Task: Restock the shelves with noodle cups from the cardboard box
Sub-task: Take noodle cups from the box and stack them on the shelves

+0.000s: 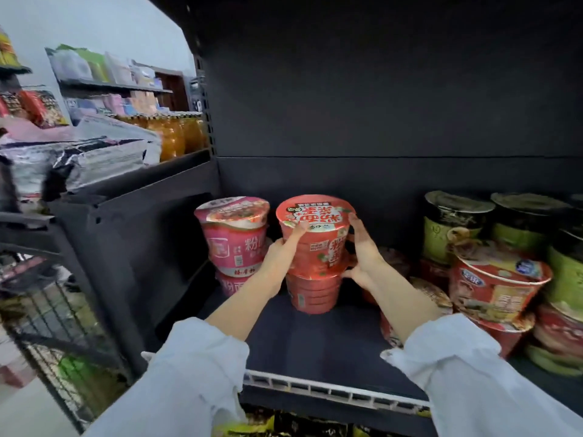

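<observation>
A red noodle cup (pixel 317 238) sits on top of a second red cup (pixel 312 293) on the dark shelf (pixel 303 342). My left hand (pixel 280 257) presses its left side, fingers up at the lid rim. On its right side lies my right hand (pixel 362 250), thumb near the seam between the two cups. Just left of this stack stands a pink noodle cup (pixel 235 231) on another pink cup (pixel 228 283). The cardboard box is out of view.
Green-and-black cups (pixel 451 228) and red-and-yellow cups (pixel 495 285) crowd the shelf's right side. A white wire rail (pixel 331 391) runs along the front edge. The shelf's black side panel (pixel 151 247) is at left; beyond it are orange bottles (pixel 176 134) and packets.
</observation>
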Demonstrator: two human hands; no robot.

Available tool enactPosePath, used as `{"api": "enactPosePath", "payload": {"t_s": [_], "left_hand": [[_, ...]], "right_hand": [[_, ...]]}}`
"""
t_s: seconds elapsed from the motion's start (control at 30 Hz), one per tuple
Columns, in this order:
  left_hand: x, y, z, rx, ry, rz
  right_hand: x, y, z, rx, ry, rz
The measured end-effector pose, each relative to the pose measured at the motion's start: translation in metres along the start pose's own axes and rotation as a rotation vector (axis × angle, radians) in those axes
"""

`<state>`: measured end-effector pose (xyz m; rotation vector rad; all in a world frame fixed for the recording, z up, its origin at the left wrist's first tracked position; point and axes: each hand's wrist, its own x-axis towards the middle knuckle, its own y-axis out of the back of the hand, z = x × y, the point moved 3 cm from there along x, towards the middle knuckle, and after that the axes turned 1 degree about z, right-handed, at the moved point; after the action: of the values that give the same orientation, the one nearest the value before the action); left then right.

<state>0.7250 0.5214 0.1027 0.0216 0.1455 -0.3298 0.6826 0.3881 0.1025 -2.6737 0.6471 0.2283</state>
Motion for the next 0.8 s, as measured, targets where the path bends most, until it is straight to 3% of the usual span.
{"api": "enactPosePath", "payload": {"t_s": [0.47, 0.67, 0.73, 0.8], "left_hand": [[0.015, 0.001, -0.012, 0.079, -0.110, 0.117], [-0.026, -0.009, -0.020, 0.134, -0.423, 0.475], [-0.045, -0.028, -0.018, 0.166, -0.518, 0.438], [-0.068, -0.060, -0.017, 0.234, -0.564, 0.296]], "right_hand": [[0.009, 0.000, 0.004, -0.183, 0.034, 0.099], [-0.024, 0.030, 0.003, -0.297, 0.179, 0.094], [-0.044, 0.048, -0.003, -0.364, 0.267, 0.070], [-0.069, 0.075, -0.010, -0.441, 0.391, 0.082]]}}
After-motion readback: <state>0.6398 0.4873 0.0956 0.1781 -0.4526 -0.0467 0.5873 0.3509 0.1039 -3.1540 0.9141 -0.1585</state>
